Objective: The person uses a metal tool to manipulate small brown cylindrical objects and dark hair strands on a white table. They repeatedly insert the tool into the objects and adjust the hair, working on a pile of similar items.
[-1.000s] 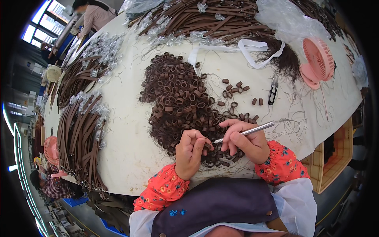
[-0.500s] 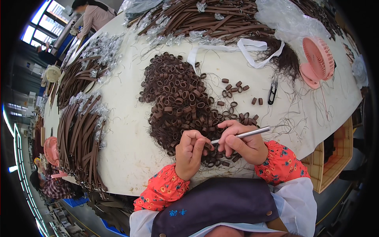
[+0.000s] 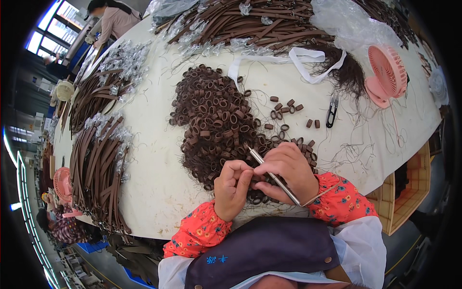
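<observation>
A big pile of small brown leather loops (image 3: 211, 115) lies on the white table (image 3: 154, 159) in front of me. My left hand (image 3: 232, 189) pinches one brown loop at the near edge of the pile, fingers closed. My right hand (image 3: 290, 169) touches it from the right and holds a thin metal tool (image 3: 269, 174). The tool's tip points up and left over the loops. Both sleeves are orange with a flower print.
Loose loops (image 3: 285, 104) and black snips (image 3: 331, 113) lie right of the pile. Farther back are a pink fan (image 3: 388, 74), a white strap (image 3: 293, 57) and a plastic bag (image 3: 346, 24). Bundles of brown straps (image 3: 96, 159) fill the left side. A wooden crate (image 3: 409, 188) stands lower right; a person (image 3: 113, 19) works far left.
The metal tool has swung round in my right hand: its long end pointed right before and now points up-left over the loops. Both hands stay at the pile's near edge.
</observation>
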A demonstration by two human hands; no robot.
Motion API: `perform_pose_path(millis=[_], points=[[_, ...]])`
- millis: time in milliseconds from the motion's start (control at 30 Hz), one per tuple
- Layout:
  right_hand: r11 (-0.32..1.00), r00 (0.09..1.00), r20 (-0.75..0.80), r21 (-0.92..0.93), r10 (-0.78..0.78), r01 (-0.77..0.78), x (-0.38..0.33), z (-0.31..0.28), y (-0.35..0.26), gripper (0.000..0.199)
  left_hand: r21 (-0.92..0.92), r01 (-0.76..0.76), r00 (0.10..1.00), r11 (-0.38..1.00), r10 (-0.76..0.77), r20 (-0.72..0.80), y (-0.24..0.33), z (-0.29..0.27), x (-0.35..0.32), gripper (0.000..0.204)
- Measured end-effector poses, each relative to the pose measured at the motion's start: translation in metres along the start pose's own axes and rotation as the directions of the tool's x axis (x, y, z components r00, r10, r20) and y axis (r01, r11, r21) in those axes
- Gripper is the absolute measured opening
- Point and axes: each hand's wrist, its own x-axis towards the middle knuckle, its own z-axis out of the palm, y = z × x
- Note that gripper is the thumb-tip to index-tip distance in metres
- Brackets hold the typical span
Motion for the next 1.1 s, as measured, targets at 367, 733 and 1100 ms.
perform_pose_path(millis=[367,733,1100], points=[[0.850,0.905,0.002,0.341,0.426,-0.401,-0.007,0.000,-0.008,0.032,-0.325,0.107,0.987,0.940,-0.061,0.147,0.004,0.004,0.004,0.021],[0.992,0.995,-0.024,0.080,0.097,-0.095,-0.001,-0.007,-0.001,0.035,-0.170,0.260,0.944,0.950,-0.213,0.253,0.002,-0.020,0.012,0.013],[0.774,0.884,0.031,0.469,0.466,-0.425,-0.010,0.004,-0.007,0.028,-0.355,0.183,0.980,0.917,-0.139,0.145,0.003,0.001,0.000,0.016]])
